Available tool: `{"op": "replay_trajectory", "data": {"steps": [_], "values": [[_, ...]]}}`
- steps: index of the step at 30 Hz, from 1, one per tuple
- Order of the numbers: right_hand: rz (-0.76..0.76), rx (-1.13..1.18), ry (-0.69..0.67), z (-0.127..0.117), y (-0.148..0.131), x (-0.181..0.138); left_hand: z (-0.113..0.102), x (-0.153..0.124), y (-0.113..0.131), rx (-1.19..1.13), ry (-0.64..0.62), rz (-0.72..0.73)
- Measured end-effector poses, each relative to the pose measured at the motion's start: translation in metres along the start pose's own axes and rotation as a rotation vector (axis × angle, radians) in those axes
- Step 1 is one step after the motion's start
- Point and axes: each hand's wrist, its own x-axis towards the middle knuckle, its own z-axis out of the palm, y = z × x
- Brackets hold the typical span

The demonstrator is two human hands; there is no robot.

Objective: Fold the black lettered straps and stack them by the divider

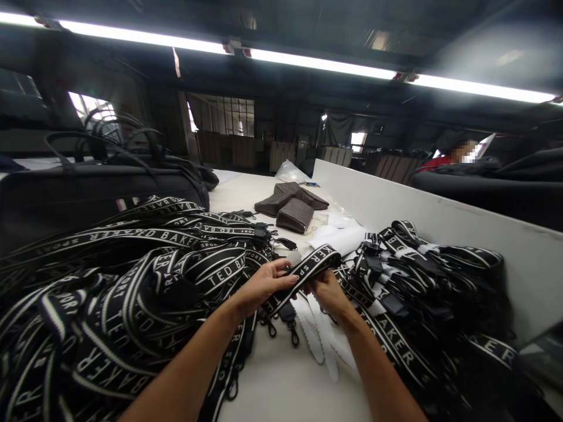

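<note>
A black webbing strap [310,266] with white lettering and white edge lines is folded into a loop between my hands. My left hand [266,285] pinches it from the left, thumb on top, with a small pale piece beside the fingertips. My right hand [328,291] is closed around the strap's underside at the loop; its fingertips are partly hidden. Black clips [290,328] dangle below the strap. On the table under my right hand lie white strips [323,337] with wavy edges.
A large tangled heap of matching straps [127,299] covers the left side. Bundled straps with white bands [409,275] lie on the right, beside a white partition [422,217]. Brown pouches [294,214] and black bags [88,193] sit farther back. A person [453,155] is beyond the partition.
</note>
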Motion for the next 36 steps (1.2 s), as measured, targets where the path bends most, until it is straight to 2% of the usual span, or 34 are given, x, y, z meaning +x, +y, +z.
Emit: {"op": "replay_trajectory", "data": {"steps": [2,5,11,13,17,21,25,30,33,36], "values": [[-0.005,0.025,0.006,0.002,-0.001,0.000,-0.001,-0.001,0.000,0.013,-0.025,0.024],[-0.008,0.056,0.017,0.002,-0.003,0.000,-0.001,0.001,-0.002,0.052,0.024,0.076],[0.138,-0.003,0.006,-0.003,0.003,0.002,-0.007,0.010,-0.008,0.312,0.216,0.253],[0.135,-0.026,0.064,-0.001,0.005,0.000,-0.011,0.012,-0.011,0.408,0.267,0.301],[0.010,-0.091,0.206,0.007,0.006,-0.002,-0.017,0.015,-0.016,0.514,0.300,0.335],[-0.021,0.021,0.133,0.008,0.005,-0.001,-0.015,0.015,-0.018,0.567,0.263,0.352],[0.096,0.207,0.033,0.002,0.000,-0.002,-0.013,0.015,-0.017,0.543,0.237,0.329],[0.149,0.329,-0.149,0.000,-0.003,-0.004,-0.020,0.016,-0.015,0.497,0.316,0.315],[0.081,0.250,-0.180,0.002,0.003,-0.003,-0.023,0.017,-0.016,0.499,0.331,0.311],[-0.065,-0.104,-0.076,0.003,0.011,-0.001,-0.022,0.019,-0.021,0.483,0.286,0.289]]}}
